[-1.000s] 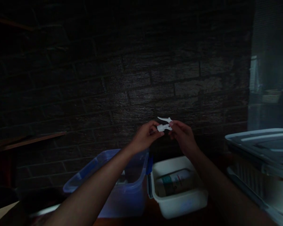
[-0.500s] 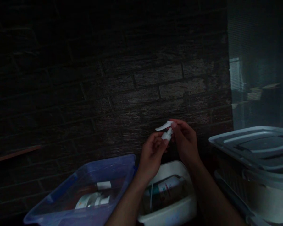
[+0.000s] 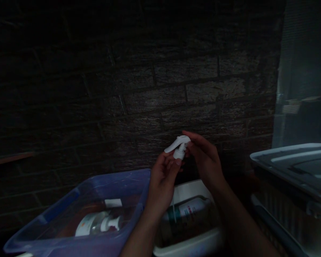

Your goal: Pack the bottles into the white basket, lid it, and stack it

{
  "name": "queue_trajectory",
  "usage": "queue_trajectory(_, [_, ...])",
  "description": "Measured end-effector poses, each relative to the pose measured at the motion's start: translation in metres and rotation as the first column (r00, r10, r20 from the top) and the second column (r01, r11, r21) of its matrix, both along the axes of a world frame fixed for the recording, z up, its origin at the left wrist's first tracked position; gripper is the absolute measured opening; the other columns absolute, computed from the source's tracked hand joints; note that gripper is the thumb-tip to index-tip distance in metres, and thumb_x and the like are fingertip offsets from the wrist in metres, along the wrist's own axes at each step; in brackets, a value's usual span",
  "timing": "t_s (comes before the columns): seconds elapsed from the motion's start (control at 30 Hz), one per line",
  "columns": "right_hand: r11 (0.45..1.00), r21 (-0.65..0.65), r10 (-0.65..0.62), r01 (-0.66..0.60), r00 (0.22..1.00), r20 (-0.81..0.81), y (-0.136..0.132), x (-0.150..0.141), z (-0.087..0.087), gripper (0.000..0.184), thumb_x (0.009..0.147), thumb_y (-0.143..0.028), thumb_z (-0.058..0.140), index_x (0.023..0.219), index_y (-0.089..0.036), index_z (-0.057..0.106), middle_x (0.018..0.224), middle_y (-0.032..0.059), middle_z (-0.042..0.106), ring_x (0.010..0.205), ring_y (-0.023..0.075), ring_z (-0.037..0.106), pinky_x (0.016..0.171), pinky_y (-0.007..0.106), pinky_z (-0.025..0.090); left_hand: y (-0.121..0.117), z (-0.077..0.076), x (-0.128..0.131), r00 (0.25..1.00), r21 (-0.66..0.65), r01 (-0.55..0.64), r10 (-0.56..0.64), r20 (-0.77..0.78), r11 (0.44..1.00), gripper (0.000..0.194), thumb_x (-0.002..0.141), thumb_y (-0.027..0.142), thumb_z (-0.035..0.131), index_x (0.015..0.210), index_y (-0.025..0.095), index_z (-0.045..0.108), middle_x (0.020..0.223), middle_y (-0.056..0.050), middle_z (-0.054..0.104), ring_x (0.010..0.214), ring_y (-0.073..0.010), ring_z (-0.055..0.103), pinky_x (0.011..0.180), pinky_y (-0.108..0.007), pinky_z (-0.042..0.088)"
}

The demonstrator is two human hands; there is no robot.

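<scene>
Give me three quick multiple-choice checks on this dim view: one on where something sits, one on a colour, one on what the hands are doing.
1. Where does the bottle with the teal label lie?
A. In the white bin
B. In the blue bin
C. On the grey lid

2. What colour is the pump head?
A. Red
B. White
C. Black

3. How is the pump head held?
A. It rests in a bin, untouched
B. The left hand alone grips it
C. Both hands hold it in the air

Answers:
1. A, it lies on its side inside the white bin, right of the blue bin.
2. B, it shows white against the dark brick wall.
3. C, the left hand holds its collar from below and the right hand its top, above the bins.
</scene>
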State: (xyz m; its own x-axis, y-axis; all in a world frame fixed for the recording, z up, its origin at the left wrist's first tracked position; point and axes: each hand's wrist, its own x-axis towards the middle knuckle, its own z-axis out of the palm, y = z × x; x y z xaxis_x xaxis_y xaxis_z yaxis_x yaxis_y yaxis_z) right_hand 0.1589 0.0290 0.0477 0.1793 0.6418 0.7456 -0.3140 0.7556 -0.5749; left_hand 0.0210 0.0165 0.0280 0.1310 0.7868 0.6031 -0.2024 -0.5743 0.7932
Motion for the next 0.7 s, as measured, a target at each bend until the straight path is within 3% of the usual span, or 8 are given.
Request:
queue_trajectory(0.23, [0.993,-0.016,0.119,-0.118,0.987,0.108,0.003,0.001,-0.003,0.041,0.084,-0.022,0.079,0.124,-0.031,0.075,0.108,0.0008,0.078,0.095,0.0188,0.067,0.083,0.032,0.053,-0.001,-0.003,-0.011,0.997,0.023,-0.071,0.072,-0.037,0.997,0.03,0.1,0.039,0.065,0.124,0.022,0.068,0.114,-0.006,0.076,0.095,-0.017,0.07,0.082,-0.027,0.055])
queue_trajectory(0.53, [0.992,0.002,0.124,-0.125,0.983,0.132,0.003,0.003,-0.006,0.038,0.085,-0.023,0.082,0.122,-0.029,0.076,0.11,0.0022,0.078,0.098,0.0187,0.069,0.087,0.032,0.055,-0.001,-0.002,-0.012,0.996,0.056,-0.077,0.078,-0.029,0.995,0.032,0.099,0.037,0.065,0.128,0.022,0.065,0.114,-0.006,0.074,0.096,-0.0167,0.068,0.081,-0.027,0.053])
queue_trajectory(0.7, [0.98,0.021,0.192,-0.197,0.973,0.13,0.006,0.006,-0.007,0.037,0.088,-0.023,0.081,0.123,-0.029,0.073,0.111,0.0015,0.077,0.102,0.018,0.069,0.091,0.031,0.054,-0.004,-0.003,-0.008,0.996,0.052,-0.085,0.085,-0.006,0.995,0.033,0.098,0.034,0.068,0.128,0.022,0.065,0.12,-0.007,0.074,0.1,-0.0179,0.069,0.085,-0.027,0.053])
